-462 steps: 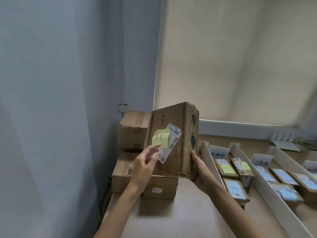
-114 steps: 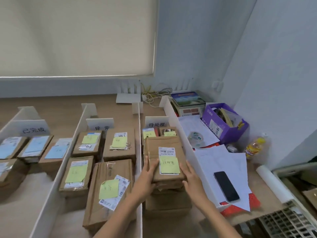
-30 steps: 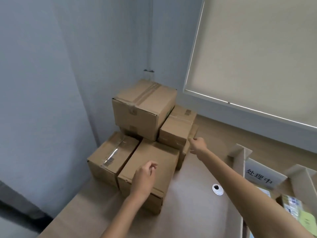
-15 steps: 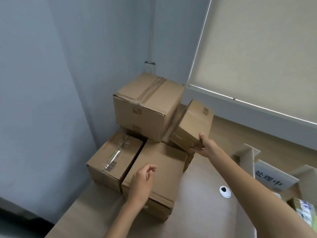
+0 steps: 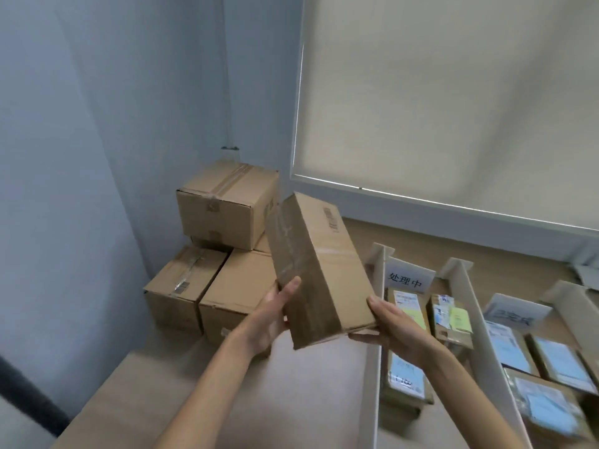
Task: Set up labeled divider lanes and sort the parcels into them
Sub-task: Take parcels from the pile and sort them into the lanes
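Observation:
I hold a brown cardboard parcel (image 5: 319, 270) tilted in the air above the table, taped face toward me. My left hand (image 5: 270, 314) grips its lower left side, thumb on the taped face. My right hand (image 5: 393, 324) grips its lower right corner from below. Behind it, in the corner, stands a stack of cardboard boxes (image 5: 223, 205). To the right run white divider lanes (image 5: 377, 286), each with a white label card (image 5: 408, 278). Small parcels with yellow notes (image 5: 453, 317) lie in the first lane, parcels with blue labels (image 5: 557, 358) in the lane to its right.
Two low boxes (image 5: 184, 283) lie under the big one against the blue wall. A second divider (image 5: 470, 296) and a second label card (image 5: 515, 314) stand further right. A pale roller blind (image 5: 453, 92) covers the window. Bare table top (image 5: 291, 400) lies below my arms.
My right hand has lifted the small parcel off the stack and brought it toward me. My left hand left the low box and took hold of the parcel's left side.

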Demonstrator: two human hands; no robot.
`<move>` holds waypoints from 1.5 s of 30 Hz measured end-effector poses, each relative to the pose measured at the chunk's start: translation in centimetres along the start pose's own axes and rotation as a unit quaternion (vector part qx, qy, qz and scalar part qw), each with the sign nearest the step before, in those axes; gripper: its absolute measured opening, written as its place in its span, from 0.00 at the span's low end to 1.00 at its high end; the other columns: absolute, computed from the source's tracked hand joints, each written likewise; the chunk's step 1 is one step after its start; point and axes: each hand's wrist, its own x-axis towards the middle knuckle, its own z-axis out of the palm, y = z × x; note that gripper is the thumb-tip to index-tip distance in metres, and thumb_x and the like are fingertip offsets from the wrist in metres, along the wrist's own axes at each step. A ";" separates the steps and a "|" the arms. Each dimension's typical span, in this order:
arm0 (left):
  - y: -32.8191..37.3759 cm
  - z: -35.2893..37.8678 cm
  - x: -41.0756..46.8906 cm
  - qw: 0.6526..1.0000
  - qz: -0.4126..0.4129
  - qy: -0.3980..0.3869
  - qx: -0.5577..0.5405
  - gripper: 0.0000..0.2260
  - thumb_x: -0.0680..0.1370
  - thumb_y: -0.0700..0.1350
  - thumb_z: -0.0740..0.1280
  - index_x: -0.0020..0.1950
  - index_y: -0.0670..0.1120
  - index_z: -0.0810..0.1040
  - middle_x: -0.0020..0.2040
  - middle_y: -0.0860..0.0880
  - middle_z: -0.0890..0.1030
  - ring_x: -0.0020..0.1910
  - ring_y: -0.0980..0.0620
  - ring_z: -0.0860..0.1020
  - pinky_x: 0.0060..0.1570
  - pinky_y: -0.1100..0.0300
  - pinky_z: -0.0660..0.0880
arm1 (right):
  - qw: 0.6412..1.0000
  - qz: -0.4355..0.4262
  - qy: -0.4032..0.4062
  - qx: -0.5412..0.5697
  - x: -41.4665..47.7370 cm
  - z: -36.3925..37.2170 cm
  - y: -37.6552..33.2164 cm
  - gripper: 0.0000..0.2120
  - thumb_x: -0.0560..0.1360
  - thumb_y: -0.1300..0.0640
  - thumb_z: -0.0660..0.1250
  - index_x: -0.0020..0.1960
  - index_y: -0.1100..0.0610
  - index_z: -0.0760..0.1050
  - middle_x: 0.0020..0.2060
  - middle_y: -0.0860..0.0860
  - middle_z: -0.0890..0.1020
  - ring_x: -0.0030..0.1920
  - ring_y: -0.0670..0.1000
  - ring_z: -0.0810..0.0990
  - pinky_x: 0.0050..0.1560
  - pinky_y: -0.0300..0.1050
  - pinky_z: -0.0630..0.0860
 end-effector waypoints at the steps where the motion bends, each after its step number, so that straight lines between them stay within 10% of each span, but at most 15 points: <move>1: -0.9 1.4 -1.6 1.000 0.004 0.006 -0.030 0.33 0.66 0.56 0.75 0.67 0.50 0.67 0.63 0.46 0.78 0.62 0.45 0.76 0.63 0.44 0.72 | 1.000 -0.002 0.001 -0.025 -2.5 0.1 0.7 0.17 0.79 0.52 0.58 0.65 0.57 0.71 0.55 0.59 0.77 0.57 0.58 0.77 0.55 0.54 0.78; 9: -6.9 8.9 -11.0 0.979 0.123 0.137 0.084 0.28 0.66 0.52 0.75 0.64 0.50 0.71 0.58 0.50 0.81 0.57 0.54 0.79 0.56 0.57 0.77 | 0.965 -0.140 0.098 -0.198 -14.5 4.2 4.3 0.23 0.76 0.46 0.62 0.70 0.44 0.62 0.59 0.43 0.73 0.53 0.39 0.74 0.40 0.31 0.76; 14: -7.4 12.0 -15.5 0.959 0.184 0.061 0.206 0.18 0.79 0.52 0.62 0.69 0.57 0.68 0.63 0.58 0.76 0.62 0.61 0.74 0.57 0.65 0.75 | 0.975 -0.167 0.115 -0.093 -19.2 4.1 6.0 0.29 0.70 0.46 0.70 0.67 0.51 0.68 0.55 0.50 0.81 0.54 0.49 0.81 0.43 0.38 0.79; 19: -7.2 10.7 -19.2 0.924 0.245 0.064 0.285 0.14 0.76 0.55 0.64 0.61 0.63 0.73 0.63 0.58 0.75 0.63 0.56 0.73 0.59 0.48 0.75 | 0.989 -0.104 0.004 0.101 -23.6 1.7 8.5 0.38 0.62 0.35 0.74 0.66 0.53 0.73 0.62 0.58 0.78 0.62 0.58 0.76 0.60 0.55 0.72; 24: -8.4 9.8 -23.2 0.954 0.164 0.042 0.246 0.42 0.62 0.66 0.72 0.71 0.67 0.55 0.74 0.56 0.61 0.71 0.52 0.64 0.66 0.48 0.67 | 0.967 -0.110 -0.062 0.224 -27.2 2.6 12.5 0.32 0.80 0.39 0.50 0.77 0.58 0.53 0.74 0.62 0.59 0.74 0.63 0.57 0.72 0.63 0.56; 27: -9.8 9.6 -26.2 0.982 0.105 -0.060 0.148 0.40 0.63 0.64 0.73 0.70 0.69 0.55 0.70 0.53 0.70 0.65 0.50 0.73 0.61 0.45 0.73 | 0.970 -0.067 -0.033 0.230 -29.9 4.9 14.3 0.32 0.80 0.39 0.42 0.77 0.58 0.51 0.75 0.62 0.56 0.75 0.63 0.54 0.74 0.64 0.44; 32: -12.0 8.6 -30.6 0.988 0.129 -0.021 0.086 0.31 0.61 0.61 0.72 0.63 0.65 0.68 0.60 0.55 0.80 0.57 0.51 0.80 0.44 0.55 0.80 | 0.979 -0.153 0.129 -0.028 -33.7 8.8 15.3 0.27 0.71 0.33 0.61 0.67 0.40 0.69 0.64 0.44 0.76 0.64 0.47 0.74 0.64 0.56 0.72; 37: -15.6 8.8 -32.8 0.988 0.112 -0.005 0.109 0.25 0.71 0.57 0.69 0.66 0.61 0.67 0.61 0.54 0.78 0.56 0.52 0.79 0.43 0.57 0.80 | 0.972 -0.156 0.149 -0.089 -37.3 11.1 18.4 0.35 0.63 0.32 0.64 0.68 0.41 0.64 0.60 0.42 0.78 0.60 0.44 0.77 0.52 0.40 0.76; 45: -18.2 14.9 -35.2 0.953 0.158 -0.037 0.254 0.19 0.80 0.51 0.60 0.69 0.60 0.61 0.65 0.54 0.64 0.59 0.65 0.70 0.45 0.77 0.72 | 0.956 -0.196 0.207 -0.062 -44.2 8.4 21.6 0.33 0.67 0.39 0.67 0.70 0.45 0.65 0.62 0.42 0.78 0.63 0.43 0.75 0.66 0.46 0.71</move>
